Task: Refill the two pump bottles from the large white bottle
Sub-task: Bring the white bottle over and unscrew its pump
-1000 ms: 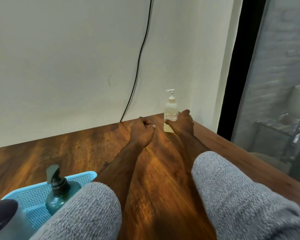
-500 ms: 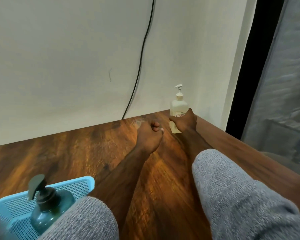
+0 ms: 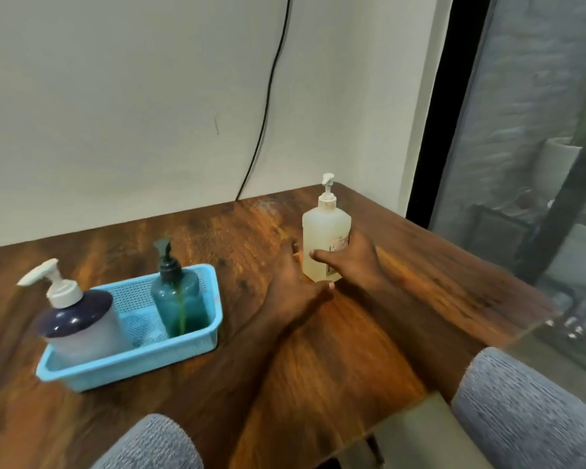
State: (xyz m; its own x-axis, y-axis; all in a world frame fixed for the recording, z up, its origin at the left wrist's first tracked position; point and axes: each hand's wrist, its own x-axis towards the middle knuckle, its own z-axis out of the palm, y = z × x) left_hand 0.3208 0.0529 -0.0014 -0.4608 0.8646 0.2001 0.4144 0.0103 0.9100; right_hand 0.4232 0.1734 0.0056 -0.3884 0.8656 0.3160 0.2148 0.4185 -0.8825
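Currently our right hand grips the lower body of the pale pump bottle, which stands upright on the desk; our left hand lies beside it, fingers relaxed. We judge it light, smooth plastic, best held mid-body, not by the pump.

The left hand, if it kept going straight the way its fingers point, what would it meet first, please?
Probably the pale pump bottle. The left hand lies open and low over the wooden table, fingers pointing away and slightly right, close beside the bottle's base, which the right hand grips. Depth is unclear; it might slip past toward the wall.
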